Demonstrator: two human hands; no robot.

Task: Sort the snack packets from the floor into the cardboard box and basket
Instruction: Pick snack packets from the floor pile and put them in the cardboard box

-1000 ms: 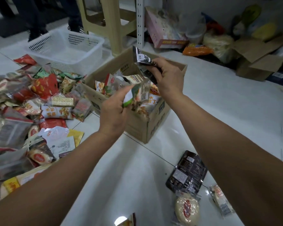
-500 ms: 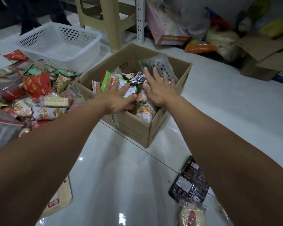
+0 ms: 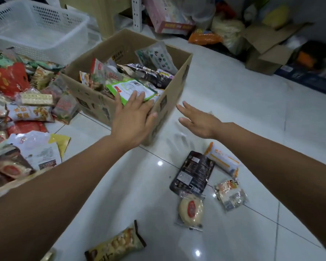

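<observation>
Head view shows both hands empty, with fingers straight and relaxed. The left hand (image 3: 132, 121) is spread palm-down over the near corner of the cardboard box (image 3: 90, 102), its fingertips over a green-and-white packet (image 3: 130, 89) on top of the load; whether they actually press it cannot be told. The right hand (image 3: 198, 121) hangs just beside the box's right wall, above the floor (image 3: 233, 102), touching nothing. The box looks well filled, while the white basket (image 3: 60, 21), beyond the left hand and past the box, shows no packets inside. Packets left to sort lie on two sides: a big pile (image 3: 26, 110) out to the left of the left hand, and a small scatter on the person's side of the right hand. In that scatter the black packet (image 3: 193, 172) seems the likeliest next pick. It lies flat, nearer the person than the right hand and almost directly under its wrist, so the right hand is plainly the closer one. Its long axis runs from near-left to far-right, the far end pointing roughly up at that hand. A white-and-orange packet (image 3: 222, 159) lies just beside it, its long axis crossing the other way, from far-left to near-right. A round bun packet (image 3: 190, 210) touches the black packet's near end, so a pinch at the far end should lift it cleanly.
</observation>
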